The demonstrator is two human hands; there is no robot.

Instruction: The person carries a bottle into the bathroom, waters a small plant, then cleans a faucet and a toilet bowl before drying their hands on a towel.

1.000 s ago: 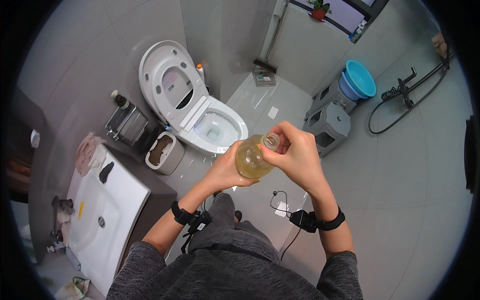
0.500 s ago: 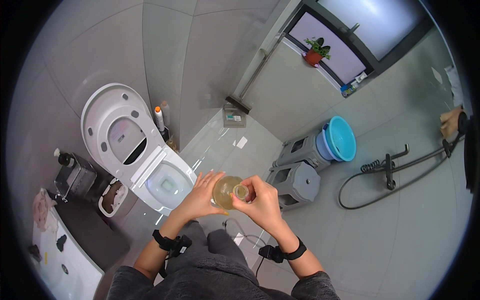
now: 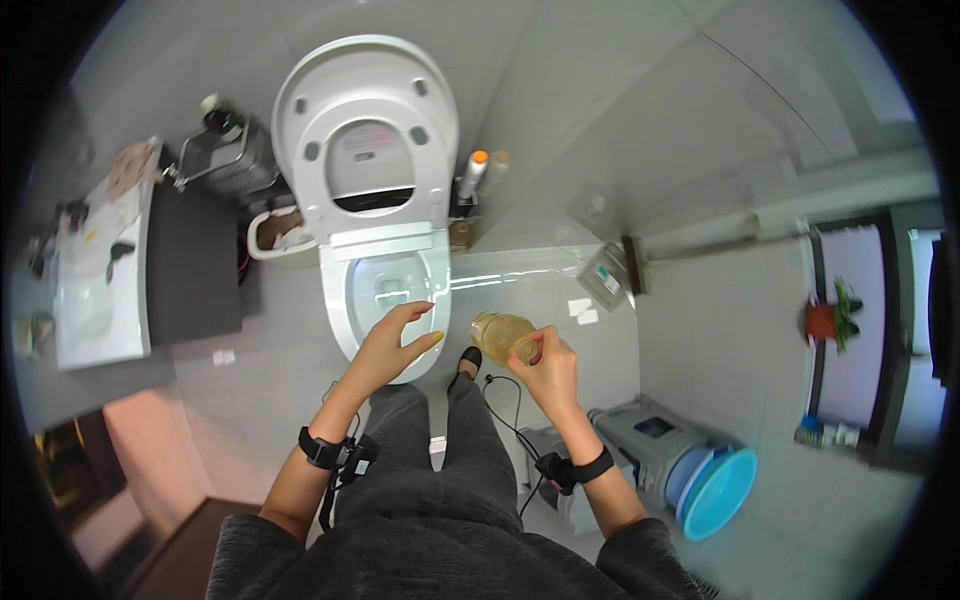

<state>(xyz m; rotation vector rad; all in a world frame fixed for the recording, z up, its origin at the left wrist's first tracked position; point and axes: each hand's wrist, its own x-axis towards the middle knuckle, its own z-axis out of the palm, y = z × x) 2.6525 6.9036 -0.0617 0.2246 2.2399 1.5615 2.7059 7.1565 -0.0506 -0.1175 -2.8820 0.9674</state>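
A clear, rounded bottle [image 3: 496, 334] of pale yellowish liquid hangs tilted to the right of the toilet, with its neck toward me. My right hand [image 3: 550, 368] grips it at the neck. Over the front of the toilet bowl [image 3: 360, 318] is my left hand [image 3: 390, 345], fingers and thumb apart and nothing in it. The toilet's lid and seat [image 3: 292, 130] stand raised. From here I cannot tell whether the bottle has a cap on.
Left of the toilet stand a waste bin [image 3: 256, 236], a wire rack [image 3: 215, 160] and a washbasin [image 3: 80, 330]. An orange-capped bottle [image 3: 472, 175] stands right of the toilet. Grey stools [image 3: 640, 435] with a turquoise basin [image 3: 722, 500] are at lower right; a cable [image 3: 518, 425] trails nearby.
My left hand has let go of the bottle and opened beside it. My right hand keeps the bottle by its neck. The view has turned left, toward the toilet.
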